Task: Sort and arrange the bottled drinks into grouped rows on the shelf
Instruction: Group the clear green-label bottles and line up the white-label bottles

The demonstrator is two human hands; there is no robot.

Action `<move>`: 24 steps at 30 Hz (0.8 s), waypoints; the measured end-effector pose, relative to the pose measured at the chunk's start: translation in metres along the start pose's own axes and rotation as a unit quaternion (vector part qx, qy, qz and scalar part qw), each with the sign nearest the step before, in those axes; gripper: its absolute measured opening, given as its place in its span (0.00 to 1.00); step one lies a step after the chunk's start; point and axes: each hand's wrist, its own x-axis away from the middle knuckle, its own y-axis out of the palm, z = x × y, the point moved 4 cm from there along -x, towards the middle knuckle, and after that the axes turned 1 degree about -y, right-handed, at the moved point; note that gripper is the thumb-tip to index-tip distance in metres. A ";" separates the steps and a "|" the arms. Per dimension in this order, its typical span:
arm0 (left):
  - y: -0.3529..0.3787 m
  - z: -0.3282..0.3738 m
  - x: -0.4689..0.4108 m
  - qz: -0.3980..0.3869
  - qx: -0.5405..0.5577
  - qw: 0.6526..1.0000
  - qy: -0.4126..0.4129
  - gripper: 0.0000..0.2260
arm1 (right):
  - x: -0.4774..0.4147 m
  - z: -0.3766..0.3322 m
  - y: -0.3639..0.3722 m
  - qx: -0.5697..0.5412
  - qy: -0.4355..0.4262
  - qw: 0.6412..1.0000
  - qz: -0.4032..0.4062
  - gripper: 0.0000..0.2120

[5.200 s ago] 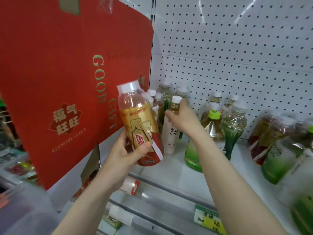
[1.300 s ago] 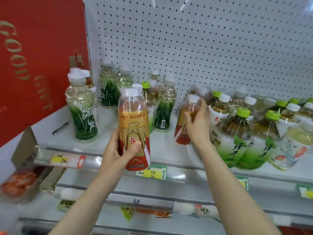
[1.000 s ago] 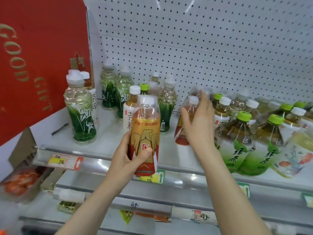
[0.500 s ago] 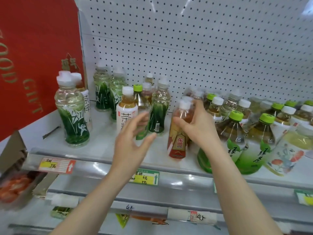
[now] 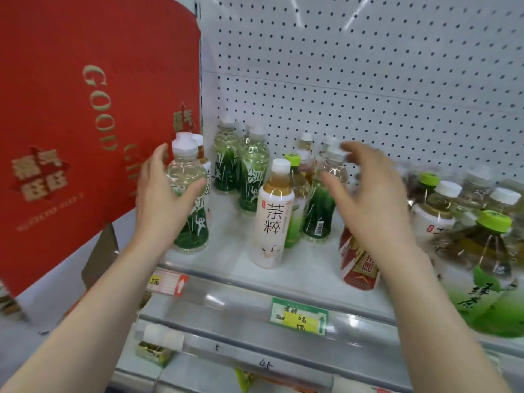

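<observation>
My left hand [image 5: 161, 199] wraps a clear bottle with a green bamboo label [image 5: 190, 199] at the shelf's left front, thumb across its front. My right hand [image 5: 368, 199] hovers open and blurred, fingers spread, above a red-and-gold bottle [image 5: 358, 268] that stands on the shelf. Between my hands stands a white-label tea bottle [image 5: 272, 222], with a green-capped bottle [image 5: 293, 163] and another bamboo-label bottle [image 5: 321, 214] just behind it. Two more bamboo-label bottles [image 5: 241, 165] stand at the back. Green tea bottles [image 5: 487, 265] crowd the right.
A big red gift carton [image 5: 85, 109] leans at the left, close behind my left hand. A white pegboard [image 5: 368, 80] backs the shelf [image 5: 297, 273]. Price tags [image 5: 299, 314] hang on the front rail, with lower shelves beneath.
My right hand has let go of the red-and-gold bottle, which now stands on the shelf. My left hand moved left onto the bamboo-label bottle. The view swung left.
</observation>
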 end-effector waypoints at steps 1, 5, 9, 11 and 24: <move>0.002 0.001 -0.005 -0.011 -0.003 1.000 0.006 0.36 | -0.011 -0.013 0.010 -0.015 -0.018 0.999 -0.028 0.23; 0.001 0.004 -0.020 -0.058 -0.013 0.998 0.020 0.30 | -0.044 -0.044 0.051 -0.025 -0.025 0.972 -0.230 0.28; -0.004 0.007 -0.016 -0.111 0.063 0.992 0.024 0.28 | -0.049 -0.042 0.076 -0.041 -0.008 0.953 -0.300 0.27; -0.003 0.015 -0.017 -0.141 0.086 0.985 0.043 0.30 | -0.066 -0.036 0.073 -0.095 0.026 0.967 -0.233 0.24; 0.041 0.085 -0.157 -0.180 0.059 0.978 0.083 0.36 | -0.192 -0.029 0.160 0.000 -0.002 0.909 -0.418 0.24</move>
